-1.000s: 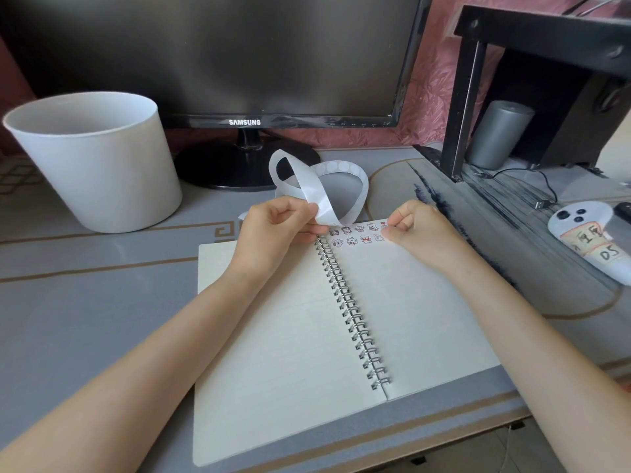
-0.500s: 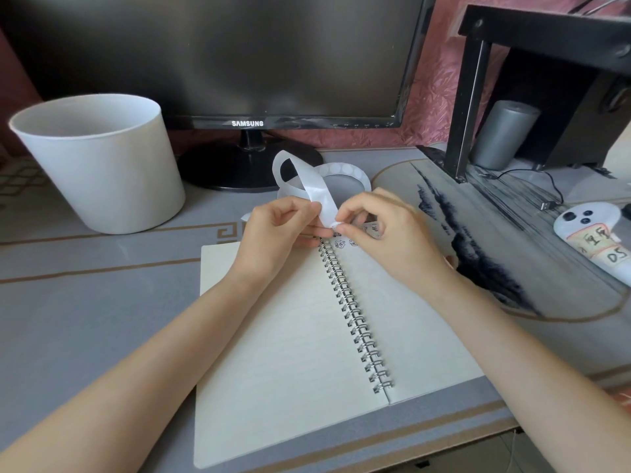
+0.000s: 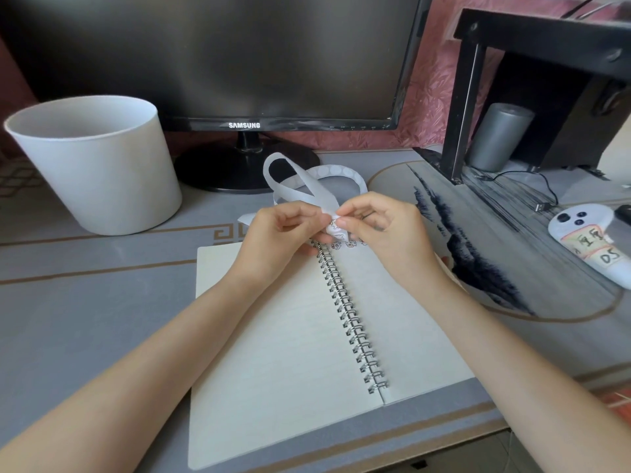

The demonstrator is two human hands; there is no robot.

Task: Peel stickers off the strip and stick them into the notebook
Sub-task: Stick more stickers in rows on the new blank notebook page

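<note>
left hand [image 3: 280, 233]: pinches white looped paper sticker strip [image 3: 307, 186] over top of open spiral-bound lined notebook [image 3: 290, 353]
right hand [image 3: 386, 233]: pinches the strip's printed end
strip loop: just behind notebook's top edge
small cartoon stickers [image 3: 345, 245]: notebook's right page, top

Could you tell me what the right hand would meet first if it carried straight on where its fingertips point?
The right hand points leftward and pinches the end of the sticker strip. Pushing on, it would probably bump the left hand, which holds that strip, though depth is unclear from one view.
</note>
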